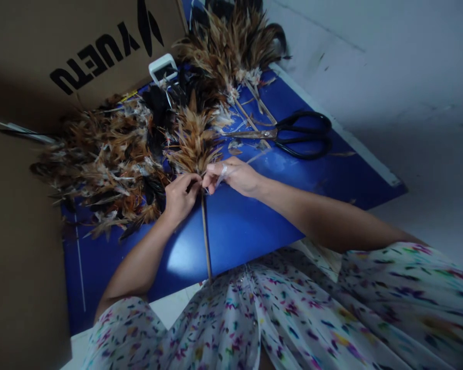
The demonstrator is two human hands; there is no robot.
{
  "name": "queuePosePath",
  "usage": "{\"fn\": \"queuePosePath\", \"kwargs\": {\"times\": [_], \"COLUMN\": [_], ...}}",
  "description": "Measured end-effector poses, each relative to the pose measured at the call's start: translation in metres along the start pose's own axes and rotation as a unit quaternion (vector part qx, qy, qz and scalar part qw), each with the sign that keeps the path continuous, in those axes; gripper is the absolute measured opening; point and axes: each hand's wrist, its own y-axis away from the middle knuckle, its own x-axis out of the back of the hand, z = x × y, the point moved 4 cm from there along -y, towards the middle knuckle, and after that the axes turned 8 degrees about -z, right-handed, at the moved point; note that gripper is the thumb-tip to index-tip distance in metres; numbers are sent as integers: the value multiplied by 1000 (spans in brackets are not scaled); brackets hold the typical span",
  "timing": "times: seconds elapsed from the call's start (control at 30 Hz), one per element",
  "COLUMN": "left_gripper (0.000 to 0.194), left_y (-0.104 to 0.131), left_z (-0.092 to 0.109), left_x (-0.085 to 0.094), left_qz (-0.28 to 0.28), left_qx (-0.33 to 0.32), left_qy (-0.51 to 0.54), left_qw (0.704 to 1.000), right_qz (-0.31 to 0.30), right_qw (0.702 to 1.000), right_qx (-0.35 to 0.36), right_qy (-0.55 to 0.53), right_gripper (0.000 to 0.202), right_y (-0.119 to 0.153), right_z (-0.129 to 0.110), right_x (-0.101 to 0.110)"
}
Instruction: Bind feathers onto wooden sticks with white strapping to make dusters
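A feather duster point(195, 141) with brown and black feathers lies on the blue table, its thin stick point(206, 236) pointing toward me. My left hand point(180, 198) is closed in a pinch at the base of the feathers, beside the stick. Just to the right, my right hand point(235, 176) has its fingers curled together close to the left fingertips. A thin clear strip point(257, 155) runs through the right hand and round a finger. What lies exactly between the fingertips is too small to make out.
Black-handled scissors point(301, 134) lie to the right on the blue table point(247, 216). Loose brown feathers point(104, 164) are heaped at the left. More feather dusters point(231, 46), sticks toward me, lie at the back near a white device point(163, 68). A cardboard box point(81, 31) borders the left.
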Motion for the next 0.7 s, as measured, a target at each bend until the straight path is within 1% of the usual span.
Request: {"fn": "queuePosePath", "kwargs": {"times": [0.1,0.2,0.27,0.37,0.47,0.5,0.6,0.7], "left_gripper": [7,6,6,5,4,4,4,4], "left_y": [0,0,0,0,0,0,0,1], "left_z": [0,-1,-2,-2,-1,-1,-1,-2], "left_x": [1,1,1,0,0,0,0,0], "left_qz": [7,12,9,6,9,8,4,0], "left_qx": [23,28,31,25,11,9,16,25], "left_qy": [10,16,15,8,0,-2,-3,-3], "left_qw": [1000,999,999,1000,1000,1000,1000,1000], "right_qz": [2,3,17,46,43,39,43,74], "right_qw": [998,989,985,990,996,997,997,997], "right_qx": [-37,-84,-99,-72,-39,-37,-39,-36], "right_qy": [-54,-121,-138,-111,-63,-54,-46,-11], "right_gripper": [21,18,20,25,41,42,31,17], "right_y": [0,-1,-2,-3,-5,-5,-6,-8], "right_z": [-2,-1,1,3,6,7,8,4], "right_x": [5,7,7,7,5,4,4,8]}}
